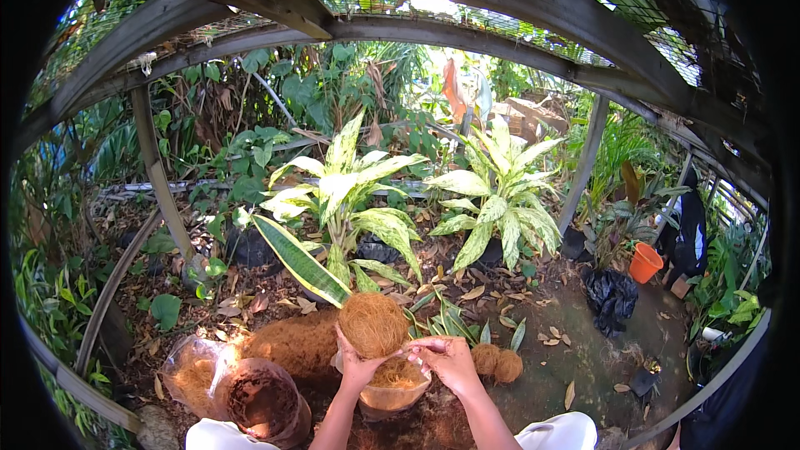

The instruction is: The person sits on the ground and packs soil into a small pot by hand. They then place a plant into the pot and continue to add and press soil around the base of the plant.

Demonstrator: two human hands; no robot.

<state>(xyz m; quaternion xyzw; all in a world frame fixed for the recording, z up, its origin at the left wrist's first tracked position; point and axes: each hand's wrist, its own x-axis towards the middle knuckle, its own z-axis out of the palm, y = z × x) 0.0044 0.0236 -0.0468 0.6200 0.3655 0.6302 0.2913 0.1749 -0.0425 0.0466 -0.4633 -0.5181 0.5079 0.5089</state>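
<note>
My left hand (pixel 356 364) grips a round ball of brown coconut fibre (pixel 374 325) from below and to its left. Out of the ball's upper left side slants a snake plant leaf (pixel 303 262), green with yellow edges. Close to the ball's lower right is my right hand (pixel 449 359), thumb and fingertips drawn together; whether a thin strand is pinched there is too small to tell. Beneath both hands stands a pale tub (pixel 395 397) with loose fibre (pixel 397 375) in it. Smaller fibre balls (pixel 498 362) with leaves lie on the ground right of my right hand.
To the left are a brown-stained container (pixel 269 397), a clear plastic bag of fibre (pixel 195 381) and a brown mound (pixel 290 340). Variegated plants (pixel 340 200) stand ahead. Farther right are a black plastic bag (pixel 609 300), an orange pot (pixel 645 262) and a wooden post (pixel 584 162).
</note>
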